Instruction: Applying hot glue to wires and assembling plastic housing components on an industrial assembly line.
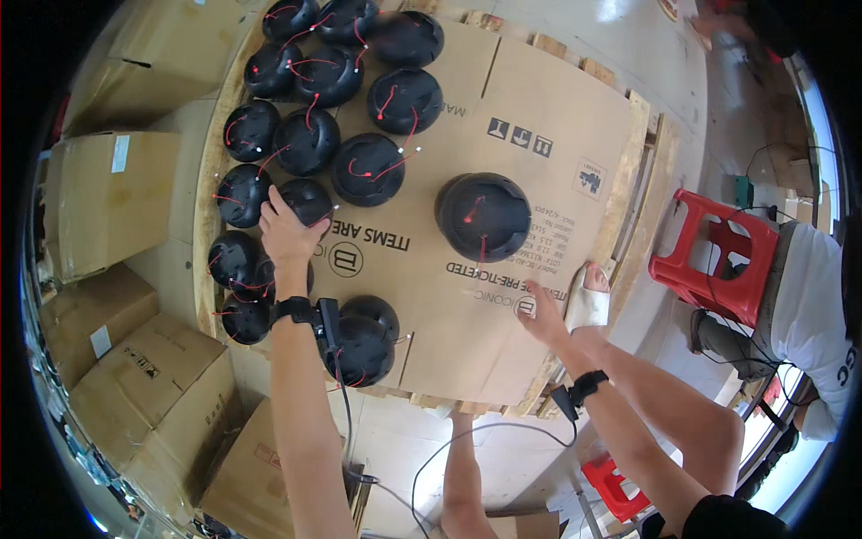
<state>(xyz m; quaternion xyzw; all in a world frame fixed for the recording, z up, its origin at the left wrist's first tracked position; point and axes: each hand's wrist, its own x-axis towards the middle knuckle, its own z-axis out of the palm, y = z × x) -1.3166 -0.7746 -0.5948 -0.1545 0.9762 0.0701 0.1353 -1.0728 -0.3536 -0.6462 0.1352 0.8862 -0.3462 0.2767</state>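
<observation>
Your left hand [292, 235] clasps a black dome [303, 198], ten o'clock; best spare the red wire [324, 217]. Right hand [542, 316], four o'clock: empty, loosely spread.

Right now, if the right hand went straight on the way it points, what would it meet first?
Probably the lone black dome, though how high the right hand is above the cardboard is unclear.

We note our left forearm [303, 404] bare, running almost straight from the near edge, left hand [292, 232] back-up, fingers pointing far, thumb out to the right; firmness of grip unclear. Our right forearm [633, 436] slants in from near right, right hand [542, 320] nearer, fingers loosely bent.
</observation>
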